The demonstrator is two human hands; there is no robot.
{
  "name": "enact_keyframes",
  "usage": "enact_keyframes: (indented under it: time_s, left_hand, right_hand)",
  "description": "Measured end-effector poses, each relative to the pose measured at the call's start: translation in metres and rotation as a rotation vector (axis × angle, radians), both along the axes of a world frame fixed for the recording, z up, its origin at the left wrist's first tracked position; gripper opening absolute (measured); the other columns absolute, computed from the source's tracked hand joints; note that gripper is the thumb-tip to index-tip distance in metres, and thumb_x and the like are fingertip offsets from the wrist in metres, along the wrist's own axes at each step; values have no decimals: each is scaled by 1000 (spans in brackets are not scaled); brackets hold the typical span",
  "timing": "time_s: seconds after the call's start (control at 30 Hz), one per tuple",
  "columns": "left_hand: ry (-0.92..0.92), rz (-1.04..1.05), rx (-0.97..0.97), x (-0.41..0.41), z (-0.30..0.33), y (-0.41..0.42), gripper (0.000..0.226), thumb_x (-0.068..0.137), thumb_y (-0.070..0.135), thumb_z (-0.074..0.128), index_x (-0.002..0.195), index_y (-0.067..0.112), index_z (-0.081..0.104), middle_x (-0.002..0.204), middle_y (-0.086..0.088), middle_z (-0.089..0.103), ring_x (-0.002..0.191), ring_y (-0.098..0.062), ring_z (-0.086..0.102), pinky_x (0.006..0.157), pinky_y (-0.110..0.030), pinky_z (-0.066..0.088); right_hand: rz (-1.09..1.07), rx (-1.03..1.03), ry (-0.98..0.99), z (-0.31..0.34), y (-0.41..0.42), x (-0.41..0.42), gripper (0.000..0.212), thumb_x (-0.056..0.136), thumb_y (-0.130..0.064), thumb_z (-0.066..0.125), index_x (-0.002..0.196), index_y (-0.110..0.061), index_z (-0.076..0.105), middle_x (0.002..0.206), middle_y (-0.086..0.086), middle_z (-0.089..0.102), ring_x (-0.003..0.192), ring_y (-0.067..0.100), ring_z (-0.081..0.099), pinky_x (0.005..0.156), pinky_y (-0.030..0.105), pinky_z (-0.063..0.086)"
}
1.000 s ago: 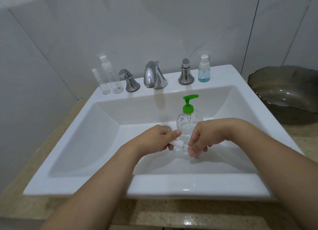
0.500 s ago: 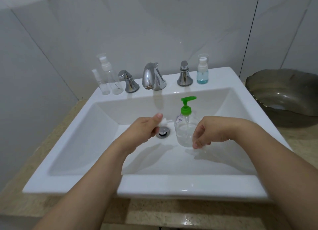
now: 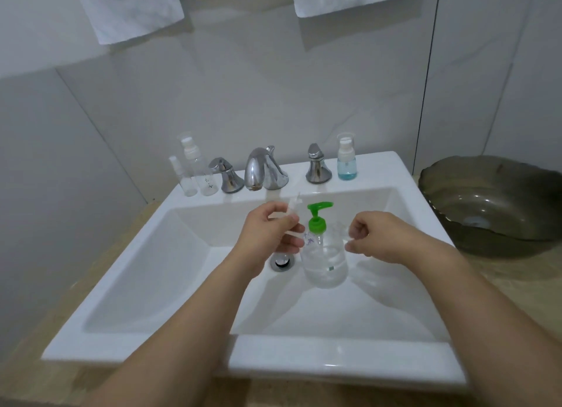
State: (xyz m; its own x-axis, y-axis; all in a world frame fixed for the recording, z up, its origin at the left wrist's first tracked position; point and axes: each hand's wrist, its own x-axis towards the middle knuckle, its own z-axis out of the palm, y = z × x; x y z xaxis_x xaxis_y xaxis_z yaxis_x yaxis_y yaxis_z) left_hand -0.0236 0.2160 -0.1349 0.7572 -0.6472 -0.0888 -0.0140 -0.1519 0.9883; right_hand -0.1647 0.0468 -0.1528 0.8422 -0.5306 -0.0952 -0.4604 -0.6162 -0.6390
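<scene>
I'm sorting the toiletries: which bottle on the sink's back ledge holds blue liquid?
The small pump bottle at the right end, beside the right tap handle; the two spray bottles at the left end look clear.

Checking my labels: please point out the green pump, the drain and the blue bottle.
green pump (image 3: 317,225): head view, on its collar.
drain (image 3: 283,262): head view, on its chrome stopper.
blue bottle (image 3: 347,167): head view, on the liquid-filled body.
</scene>
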Motion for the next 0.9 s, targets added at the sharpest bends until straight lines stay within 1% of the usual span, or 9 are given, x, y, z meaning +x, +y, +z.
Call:
enact_keyframes:
  time_s: [0.1,0.2,0.27,0.33,0.43,0.53,0.7,0.8,0.9]
  left_hand:
    - [60,87,-31,8,0,-23,28,92,10,69,119,9,60,60,-6,64,42,-17,53,44,-25,46]
    - [82,161,-61,18,-6,-43,35,91,14,72,125,12,62,51,-1,55,38,-14,46,43,-23,38]
    - [72,167,-76,22,-10,-55,36,91,14,72,125,13,63,48,0,53,37,-14,45,42,-24,37]
    - [57,171,-79,26,-14,-65,29,90,13,73,118,17,65,46,-1,52,37,-16,44,42,-24,38]
    - [41,189,-75,31,-20,-73,18,90,12,73,99,26,66,47,-3,52,37,-17,46,43,-25,39]
    - [33,194,-88,34,-23,-79,17,90,15,74,90,32,68,49,-4,51,36,-17,44,41,-24,38]
    - [16,184,-109,37,-26,-82,14,90,18,74,92,32,72,53,-7,52,36,-17,40,38,-22,35]
    - [-5,175,-101,37,-27,-80,16,90,18,73,95,33,70,55,-7,53,37,-17,40,39,-22,35]
    - [-7,170,-102,38,-27,-80,18,91,18,73,103,30,71,57,-8,54,38,-16,41,38,-22,36]
  right_hand:
    - [-9,9,-19,-3,-1,4,18,82,-26,73,85,-19,56,92,-2,58,83,21,62,73,31,52]
    - [-10,-7,-15,-5,-5,7,15,83,-27,69,88,-20,57,97,-1,59,85,19,60,74,32,51]
    - [-7,-30,-21,-5,-8,10,15,83,-28,68,84,-22,54,97,-2,58,83,18,58,73,31,50]
    - [-8,-49,-25,-7,-12,14,15,83,-28,67,83,-23,53,97,-3,58,84,17,58,73,31,50]
    - [-7,-49,-13,-8,-16,18,15,83,-29,68,87,-22,55,100,-4,58,87,17,59,77,32,51]
    - [-6,-54,0,-7,-18,19,17,83,-30,69,93,-20,58,101,-4,58,89,17,59,78,31,51]
    - [-10,-69,4,-7,-19,21,16,84,-30,69,91,-21,57,98,-4,57,85,15,57,70,27,47]
    - [-12,-59,3,-6,-18,20,17,84,-30,68,94,-20,59,98,-5,57,87,15,58,75,29,50]
    - [-12,-55,12,-6,-18,20,19,84,-30,68,96,-19,60,98,-5,57,87,15,59,78,31,52]
